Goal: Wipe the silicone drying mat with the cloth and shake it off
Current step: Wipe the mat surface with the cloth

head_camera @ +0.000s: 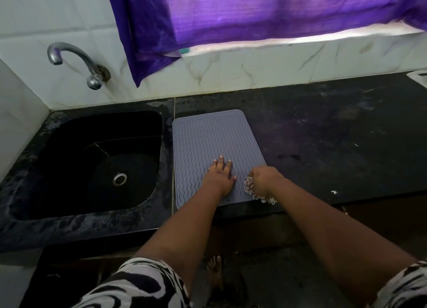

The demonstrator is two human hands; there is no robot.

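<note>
— On the counter [323,134], just beside the sink [92,164], lies the silicone drying mat [208,136]. Which step is this?

— Wiping, I judge. The right hand [263,180], its grip closed round the bunched cloth [250,187], sits at the mat's near right corner.

— And the left hand [220,176]?

— Beside that grip, fingers straight, pressing the mat flat. Next, the cloth should sweep away across the ridges.

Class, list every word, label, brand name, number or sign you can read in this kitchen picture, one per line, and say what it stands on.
None: no readable text shows anywhere.
The grey drying mat carries only a raised wavy pattern.
The cloth in the right hand and the sleeves show patterns, not letters.
The tap and sink show no marking.
</note>
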